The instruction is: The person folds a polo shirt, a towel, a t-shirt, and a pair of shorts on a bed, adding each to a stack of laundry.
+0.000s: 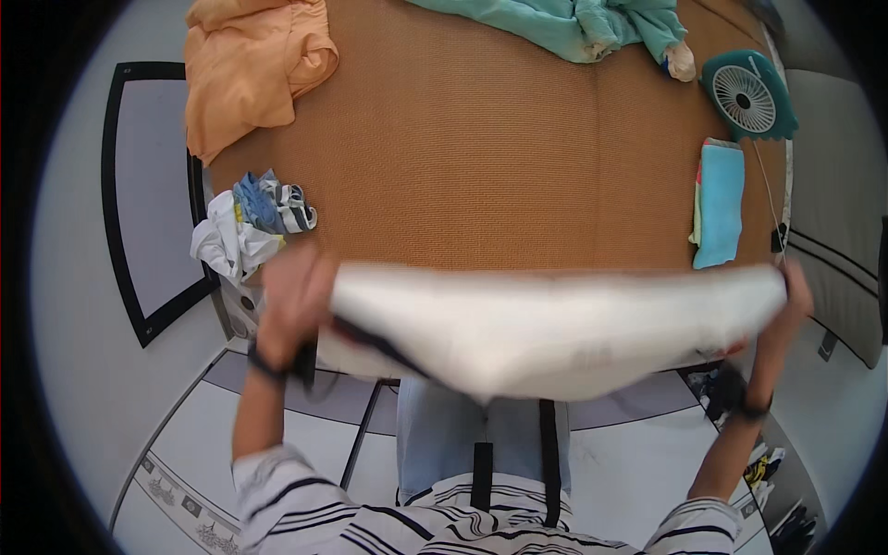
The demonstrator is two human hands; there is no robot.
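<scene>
A white cloth, perhaps a garment, is stretched between my two hands in front of my waist, blurred by motion. My left hand grips its left end, where a dark band runs along the lower edge. At the other end my right hand holds the cloth's right corner. Its middle sags toward my jeans. Beyond it lies a bed covered with a brown woven mat. The fingertips of both hands are blurred or hidden.
Small crumpled clothes lie at the bed's left edge, below an orange cloth. Teal fabric is at the far side. On the right are a folded blue cloth and a teal fan with a cord, near a grey cushion.
</scene>
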